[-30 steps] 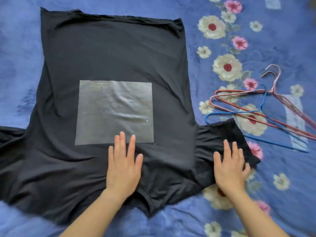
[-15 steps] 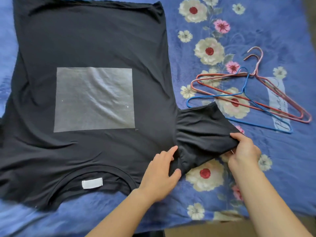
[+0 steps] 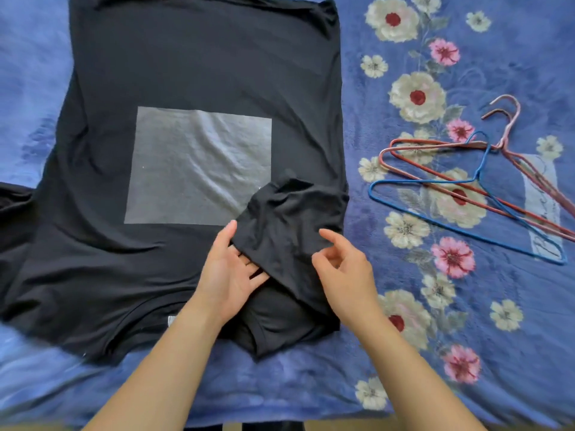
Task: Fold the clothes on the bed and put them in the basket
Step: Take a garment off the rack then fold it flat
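A black T-shirt [image 3: 193, 73] lies spread flat on the bed, collar towards me, with a grey square print [image 3: 193, 163] in its middle. Its right sleeve [image 3: 289, 219] is folded inward over the body and covers the print's lower right corner. My left hand [image 3: 230, 275] is palm up at the sleeve's left edge, its fingertips tucked under the fabric. My right hand [image 3: 345, 272] hovers over the sleeve's right side with its fingers loosely curled and apart, holding nothing. The other sleeve [image 3: 15, 206] still sticks out at the far left. No basket is in view.
Three wire hangers [image 3: 466, 188], two reddish and one blue, lie in a pile on the blue flowered bedcover [image 3: 466, 306] to the right of the shirt. The bed's near edge runs along the bottom of the view.
Both hands carried the right sleeve from flat out to the side up and over onto the shirt's body. My right hand has let go of its tip.
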Demonstrator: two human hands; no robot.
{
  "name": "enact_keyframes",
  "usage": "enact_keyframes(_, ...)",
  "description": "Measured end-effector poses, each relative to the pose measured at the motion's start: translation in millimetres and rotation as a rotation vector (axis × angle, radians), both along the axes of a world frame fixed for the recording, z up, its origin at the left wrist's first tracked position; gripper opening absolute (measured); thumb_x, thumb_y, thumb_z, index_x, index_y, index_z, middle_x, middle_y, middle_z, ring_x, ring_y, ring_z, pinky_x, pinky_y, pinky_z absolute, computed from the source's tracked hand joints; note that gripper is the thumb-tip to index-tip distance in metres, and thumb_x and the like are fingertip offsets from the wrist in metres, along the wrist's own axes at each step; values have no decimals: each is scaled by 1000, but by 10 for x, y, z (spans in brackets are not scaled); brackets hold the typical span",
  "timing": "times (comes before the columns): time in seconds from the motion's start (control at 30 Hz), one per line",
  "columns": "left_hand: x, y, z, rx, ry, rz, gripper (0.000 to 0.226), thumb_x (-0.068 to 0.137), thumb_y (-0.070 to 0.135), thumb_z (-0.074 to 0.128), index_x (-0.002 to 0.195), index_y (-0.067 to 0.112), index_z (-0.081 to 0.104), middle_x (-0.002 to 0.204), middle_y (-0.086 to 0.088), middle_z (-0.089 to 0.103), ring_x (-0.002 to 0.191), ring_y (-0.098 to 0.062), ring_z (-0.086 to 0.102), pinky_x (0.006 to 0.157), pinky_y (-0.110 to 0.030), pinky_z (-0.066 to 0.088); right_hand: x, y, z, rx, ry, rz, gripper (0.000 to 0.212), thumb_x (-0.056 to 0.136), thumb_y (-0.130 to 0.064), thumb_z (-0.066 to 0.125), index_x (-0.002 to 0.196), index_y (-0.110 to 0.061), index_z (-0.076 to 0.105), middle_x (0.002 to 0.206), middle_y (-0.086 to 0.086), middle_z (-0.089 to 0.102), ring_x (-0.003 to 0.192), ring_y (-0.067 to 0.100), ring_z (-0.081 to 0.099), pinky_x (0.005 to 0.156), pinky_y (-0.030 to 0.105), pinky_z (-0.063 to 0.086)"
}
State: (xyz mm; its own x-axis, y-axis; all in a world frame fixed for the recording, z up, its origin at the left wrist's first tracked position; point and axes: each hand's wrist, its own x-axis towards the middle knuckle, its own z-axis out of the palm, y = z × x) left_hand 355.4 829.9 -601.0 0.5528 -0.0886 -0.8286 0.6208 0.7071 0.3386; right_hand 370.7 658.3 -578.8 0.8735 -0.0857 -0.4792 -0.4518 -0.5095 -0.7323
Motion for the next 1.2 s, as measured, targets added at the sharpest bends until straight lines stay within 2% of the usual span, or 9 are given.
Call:
enact_keyframes(0.13, -28, -113, 4, 394, 20, -83, 20, 99, 15, 52, 116, 14, 64, 107, -4, 73, 96, -18, 71, 77, -30, 58, 74, -17, -166, -271, -152, 187, 53, 91, -17, 55, 142, -27, 47, 100, -3, 54, 87, 14, 54, 85, 36, 48)
enact_keyframes(0.23, -96, -95, 31, 399, 10, -39, 23, 99, 10, 49, 113, 16, 66, 106, -3, 74, 96, -18, 71, 76, -29, 57, 230, 102, -253, -513, -422, 432, 58, 90, -27, 51, 146, -21, 43, 139, 9, 47, 128, 26, 41, 100, 45, 41)
enact_keyframes(0.33, -176, 1, 66, 386, -25, -56, 26, 100, 8, 47, 112, 21, 66, 101, 0, 75, 93, -16, 72, 73, -26, 57, 375, 246, -387, -620, -337, 715, 65, 92, -47, 35, 154, -32, 22, 162, 10, 16, 149, 31, 10, 117, 46, 18)
enact_keyframes(0.43, -200, 135, 45, 406, -12, -70, 28, 98, 6, 49, 111, 24, 65, 95, 3, 76, 88, -17, 73, 77, -29, 57, 413, 333, -516, -734, -165, 855, 70, 88, -57, 10, 154, -37, 0, 164, 9, -2, 149, 35, -7, 120, 52, 7)
enact_keyframes(0.53, -227, 306, 15, 490, 8, -50, 27, 93, 5, 54, 110, 24, 63, 90, 1, 76, 83, -13, 73, 71, -25, 55, 347, 517, -511, -803, -83, 796, 68, 95, -44, 26, 155, -33, -3, 163, 13, -8, 148, 38, -11, 118, 54, 0)
enact_keyframes(0.87, -821, 1928, 71, 1328, 168, 324, 32, 83, -2, 52, 106, 20, 60, 111, -3, 61, 83, -11, 56, 81, -21, 47, -87, 1878, -425, -562, -387, 1088, 66, 86, -30, 35, 150, -12, 37, 156, 13, 32, 146, 31, 27, 117, 48, 27)
enact_keyframes(1.0, -1048, 2603, 31, 1188, 481, 391, 42, 83, 19, 64, 122, 12, 52, 120, -6, 46, 95, -13, 44, 90, -29, 41, -172, 2446, -489, -531, -482, 1277, 65, 90, -41, 36, 150, -17, 38, 157, 8, 33, 146, 30, 27, 118, 48, 26)
enact_keyframes(1.13, -1116, 3099, -46, 823, 371, 537, 72, 56, 41, 76, 116, 5, 63, 108, -6, 67, 93, -16, 65, 94, -35, 51, -149, 2826, -538, -546, -499, 1402, 67, 91, -50, 31, 153, -24, 29, 161, 6, 23, 149, 28, 17, 120, 46, 14)
enact_keyframes(1.2, -1042, 3229, -44, 653, 228, 590, 46, 74, 30, 77, 114, 10, 66, 114, -4, 70, 102, -16, 67, 84, -29, 53, -108, 2911, -576, -554, -439, 1414, 70, 92, -55, 21, 156, -28, 13, 164, 3, 7, 151, 26, 2, 122, 45, 2)
